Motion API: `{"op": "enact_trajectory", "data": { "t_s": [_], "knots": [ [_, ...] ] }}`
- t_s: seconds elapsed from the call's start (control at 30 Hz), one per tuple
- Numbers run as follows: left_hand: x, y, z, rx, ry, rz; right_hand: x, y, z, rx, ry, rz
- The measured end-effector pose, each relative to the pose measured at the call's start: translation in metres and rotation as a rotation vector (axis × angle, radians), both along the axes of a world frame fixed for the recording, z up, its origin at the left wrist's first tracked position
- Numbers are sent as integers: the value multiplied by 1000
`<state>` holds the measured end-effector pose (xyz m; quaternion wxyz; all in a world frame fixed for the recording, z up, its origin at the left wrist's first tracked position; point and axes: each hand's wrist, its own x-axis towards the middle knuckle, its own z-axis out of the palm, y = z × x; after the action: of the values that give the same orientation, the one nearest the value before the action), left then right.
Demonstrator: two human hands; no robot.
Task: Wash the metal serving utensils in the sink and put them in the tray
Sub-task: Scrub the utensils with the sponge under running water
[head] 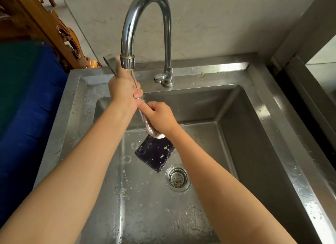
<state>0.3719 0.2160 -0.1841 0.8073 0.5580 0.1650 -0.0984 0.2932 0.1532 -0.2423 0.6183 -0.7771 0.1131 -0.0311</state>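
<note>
A metal slotted serving spoon (152,130) is held nearly upright under the tap spout (127,61), over the steel sink (263,116). Its handle end (110,62) sticks up past my left hand (123,89), which grips the handle. My right hand (160,116) wraps the lower shaft and the back of the perforated bowl, whose holed edge shows below my palm. A thin stream of water runs from the spout onto my left hand. No tray is in view.
A dark scouring pad (154,155) with food bits lies on the sink floor beside the drain strainer (177,177). Food specks dot the basin. The tap valve (163,77) stands at the back rim. A blue cloth-covered surface (27,107) lies left.
</note>
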Motion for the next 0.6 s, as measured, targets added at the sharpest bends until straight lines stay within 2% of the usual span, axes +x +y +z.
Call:
{"op": "enact_trajectory", "data": {
  "t_s": [0.07, 0.13, 0.27, 0.33, 0.47, 0.6],
  "knots": [
    [6, 6, 13, 84, 12, -7, -6, -8, -6, 183, 38, 118],
    [10, 10, 27, 109, -31, 21, -14, -9, -13, 458, 76, 184],
    [3, 11, 37, 12, -263, 76, -6, 7, -25, 866, 34, -103],
    [-6, 9, 31, 35, -344, 81, 6, 15, -23, 1009, 107, -281],
    [-16, 17, 10, 0, -369, 55, 20, 17, -27, 1127, 257, -561],
    [-23, 15, -13, -67, -272, 32, 18, 14, -28, 1156, 160, -560]
  ]
}}
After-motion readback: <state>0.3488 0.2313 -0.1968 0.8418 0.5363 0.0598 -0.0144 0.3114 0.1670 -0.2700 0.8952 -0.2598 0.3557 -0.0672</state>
